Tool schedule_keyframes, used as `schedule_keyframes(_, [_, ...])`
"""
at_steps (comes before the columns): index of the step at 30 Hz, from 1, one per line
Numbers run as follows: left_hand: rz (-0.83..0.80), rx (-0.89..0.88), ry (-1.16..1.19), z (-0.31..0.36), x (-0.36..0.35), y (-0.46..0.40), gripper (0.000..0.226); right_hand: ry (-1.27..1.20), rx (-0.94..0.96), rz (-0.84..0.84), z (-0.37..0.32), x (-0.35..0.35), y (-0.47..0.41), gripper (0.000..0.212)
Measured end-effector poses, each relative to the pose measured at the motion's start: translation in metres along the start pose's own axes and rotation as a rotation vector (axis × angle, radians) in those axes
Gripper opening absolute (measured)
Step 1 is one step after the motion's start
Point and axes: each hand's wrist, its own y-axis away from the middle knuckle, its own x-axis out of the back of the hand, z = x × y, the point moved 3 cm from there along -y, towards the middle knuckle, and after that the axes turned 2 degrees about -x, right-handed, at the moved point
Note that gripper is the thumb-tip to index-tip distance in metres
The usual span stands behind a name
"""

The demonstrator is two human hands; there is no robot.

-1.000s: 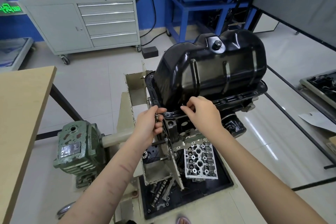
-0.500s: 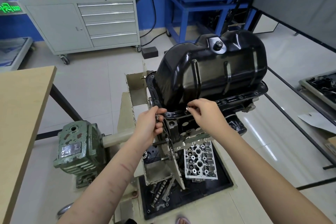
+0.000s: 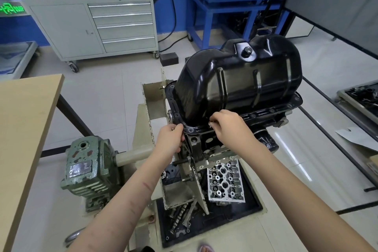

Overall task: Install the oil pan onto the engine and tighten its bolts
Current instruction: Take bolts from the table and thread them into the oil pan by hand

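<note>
A glossy black pressed-steel oil pan [image 3: 241, 86], deep and ribbed, sits dome-up on the dark upturned engine block [image 3: 196, 145] at scene centre, its bolt-holed flange lying along the block's rim. A drain plug [image 3: 248, 50] stands on its far top. A small silvery bolt [image 3: 210, 123], seemingly, shows at the near flange edge.

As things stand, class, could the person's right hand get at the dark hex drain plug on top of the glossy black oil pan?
Probably yes: the right hand is at the pan's near flange, and nothing covers the drain plug above it.
</note>
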Motion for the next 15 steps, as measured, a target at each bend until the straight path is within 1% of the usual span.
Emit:
schedule_keyframes(8, [-0.009, 0.03, 0.015, 0.0011, 0.0001, -0.0017, 0.03, 0.077, 0.016, -0.024, -0.0029, 0.001, -0.0015, 0.025])
schedule_keyframes(15, [-0.014, 0.02, -0.005, 0.0006, 0.0002, -0.0022, 0.03, 0.068, -0.006, -0.062, 0.0002, 0.0045, -0.0037, 0.023])
